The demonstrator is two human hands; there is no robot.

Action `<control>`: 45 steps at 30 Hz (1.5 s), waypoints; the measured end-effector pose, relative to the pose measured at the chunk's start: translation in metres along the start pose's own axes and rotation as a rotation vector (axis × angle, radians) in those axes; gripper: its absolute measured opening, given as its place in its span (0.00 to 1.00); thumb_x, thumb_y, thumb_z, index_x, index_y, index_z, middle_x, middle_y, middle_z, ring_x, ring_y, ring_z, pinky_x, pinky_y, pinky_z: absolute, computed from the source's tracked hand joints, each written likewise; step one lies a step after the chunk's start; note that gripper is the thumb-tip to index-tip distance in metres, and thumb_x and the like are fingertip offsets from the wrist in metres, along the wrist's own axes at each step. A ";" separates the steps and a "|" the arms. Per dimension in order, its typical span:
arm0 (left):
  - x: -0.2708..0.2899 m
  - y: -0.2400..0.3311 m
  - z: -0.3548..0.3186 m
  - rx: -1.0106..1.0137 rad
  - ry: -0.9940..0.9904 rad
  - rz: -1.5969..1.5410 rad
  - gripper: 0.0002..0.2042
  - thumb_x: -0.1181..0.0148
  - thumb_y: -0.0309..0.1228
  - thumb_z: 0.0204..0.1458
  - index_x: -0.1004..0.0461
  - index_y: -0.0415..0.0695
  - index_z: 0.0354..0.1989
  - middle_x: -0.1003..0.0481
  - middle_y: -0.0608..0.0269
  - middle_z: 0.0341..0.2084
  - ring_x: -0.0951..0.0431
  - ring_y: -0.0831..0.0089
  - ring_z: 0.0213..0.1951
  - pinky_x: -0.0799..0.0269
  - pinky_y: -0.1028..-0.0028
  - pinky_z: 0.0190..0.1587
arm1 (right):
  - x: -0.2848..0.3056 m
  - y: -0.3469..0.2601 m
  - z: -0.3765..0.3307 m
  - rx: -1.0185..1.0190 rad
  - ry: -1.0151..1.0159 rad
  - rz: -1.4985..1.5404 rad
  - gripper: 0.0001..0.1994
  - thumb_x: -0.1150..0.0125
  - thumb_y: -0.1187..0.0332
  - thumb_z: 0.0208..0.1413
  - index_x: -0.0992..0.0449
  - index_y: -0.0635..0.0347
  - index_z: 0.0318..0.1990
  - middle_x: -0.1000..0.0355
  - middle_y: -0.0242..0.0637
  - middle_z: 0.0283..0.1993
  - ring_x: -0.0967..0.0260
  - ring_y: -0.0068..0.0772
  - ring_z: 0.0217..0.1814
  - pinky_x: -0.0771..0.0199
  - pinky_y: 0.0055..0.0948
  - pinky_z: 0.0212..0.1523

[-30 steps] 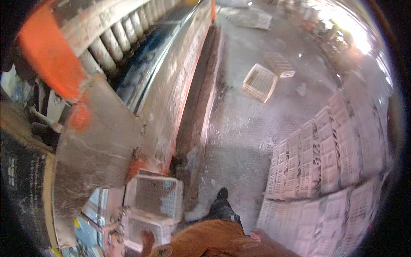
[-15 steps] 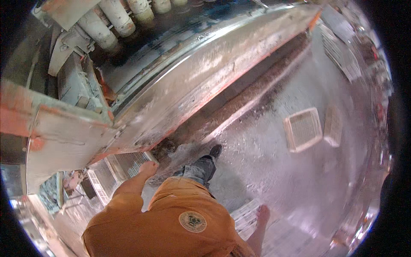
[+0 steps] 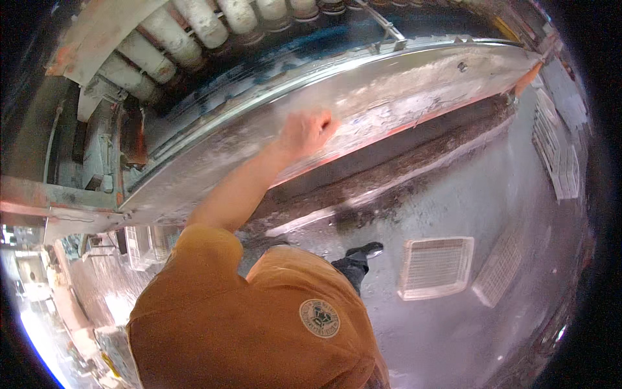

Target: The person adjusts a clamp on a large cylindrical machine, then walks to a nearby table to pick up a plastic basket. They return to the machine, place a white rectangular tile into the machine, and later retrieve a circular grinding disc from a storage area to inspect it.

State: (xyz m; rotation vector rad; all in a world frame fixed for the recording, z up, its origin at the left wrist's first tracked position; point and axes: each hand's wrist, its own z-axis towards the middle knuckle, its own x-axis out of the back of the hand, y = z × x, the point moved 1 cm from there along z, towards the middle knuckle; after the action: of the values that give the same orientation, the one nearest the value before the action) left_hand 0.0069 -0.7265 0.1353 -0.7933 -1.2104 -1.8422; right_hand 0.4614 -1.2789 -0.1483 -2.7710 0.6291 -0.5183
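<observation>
My left hand (image 3: 307, 133) is raised in front of the long metal side panel (image 3: 389, 97) of a large machine. Its fingers look curled into a loose fist, somewhat smeared by motion, with no held thing showing. Whether it touches the panel I cannot tell. My right hand is out of the picture. Past the panel's upper edge lies a dark wet bed, with a row of pale thick cylinders (image 3: 170, 44) over it.
On the wet floor to the right lie a pale slatted crate (image 3: 435, 267) and a tilted crate (image 3: 499, 267) beside it. Stacked crates (image 3: 556, 152) stand farther right. Another crate (image 3: 148, 246) is at the left, beneath the machine. A kerb (image 3: 389, 185) runs along the machine's base.
My left hand has risen from beside the left crate to the metal panel. My right hand has left the picture. The view has turned and shifted, and my foot appears farther right.
</observation>
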 end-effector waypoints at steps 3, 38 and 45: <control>-0.031 0.020 0.083 0.085 0.153 0.156 0.13 0.48 0.42 0.52 0.25 0.45 0.25 0.24 0.55 0.23 0.23 0.56 0.28 0.30 0.61 0.29 | 0.051 -0.130 0.059 0.116 0.014 0.072 0.10 0.49 0.61 0.57 0.29 0.56 0.40 0.32 0.30 0.33 0.35 0.24 0.33 0.32 0.23 0.30; -0.660 0.427 1.017 0.629 0.095 0.390 0.23 0.58 0.50 0.58 0.26 0.42 0.40 0.24 0.53 0.39 0.25 0.53 0.44 0.30 0.56 0.44 | 0.358 -1.225 0.543 0.438 0.121 0.738 0.08 0.53 0.62 0.56 0.28 0.51 0.35 0.31 0.35 0.28 0.37 0.29 0.22 0.36 0.25 0.23; -0.730 0.448 1.100 0.822 0.223 0.578 0.27 0.60 0.54 0.57 0.31 0.46 0.53 0.26 0.53 0.46 0.27 0.53 0.48 0.32 0.57 0.48 | 0.370 -1.695 0.540 1.157 0.443 -0.251 0.12 0.45 0.66 0.56 0.27 0.62 0.43 0.28 0.33 0.32 0.32 0.23 0.29 0.30 0.25 0.32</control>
State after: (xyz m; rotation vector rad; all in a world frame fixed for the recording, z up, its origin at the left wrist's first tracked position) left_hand 0.8492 0.3838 0.1231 -0.3833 -1.2670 -0.8185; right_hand 1.6066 0.1232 0.0063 -1.6282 -0.0172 -1.1180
